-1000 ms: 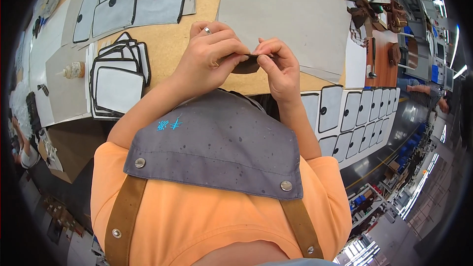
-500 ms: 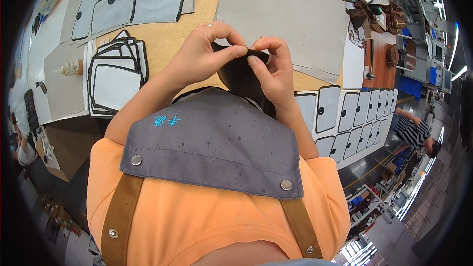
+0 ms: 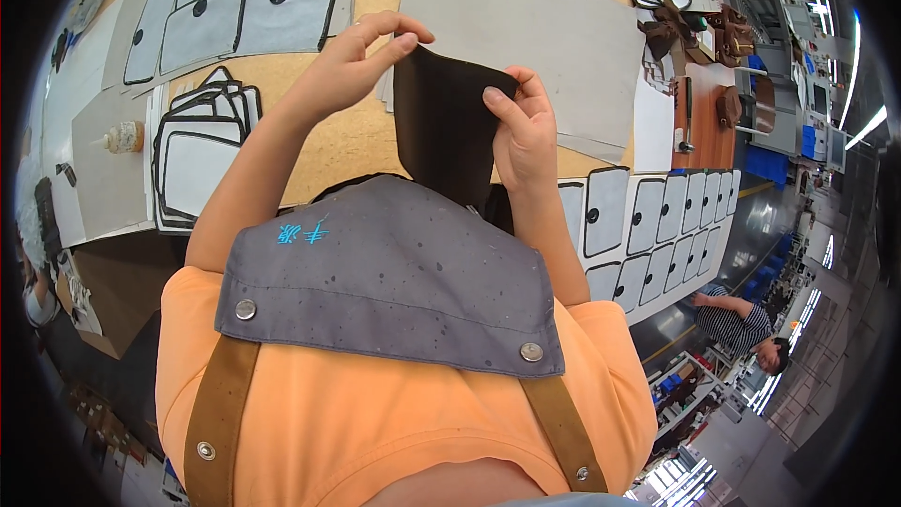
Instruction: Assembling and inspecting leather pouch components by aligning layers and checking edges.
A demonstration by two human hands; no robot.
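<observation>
Both hands hold the dark leather piece (image 3: pixel 446 122) up above the worktop (image 3: pixel 347 136): left hand (image 3: pixel 352 61) grip pinching its top left corner, right hand (image 3: pixel 521 127) grip pinching its right edge; it seems lifted but not yet laid down

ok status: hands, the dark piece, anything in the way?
Left hand and right hand pinch the dark leather piece at its top corners. Piece hangs upright above the table, over the apron bib. Nothing in the way.
</observation>
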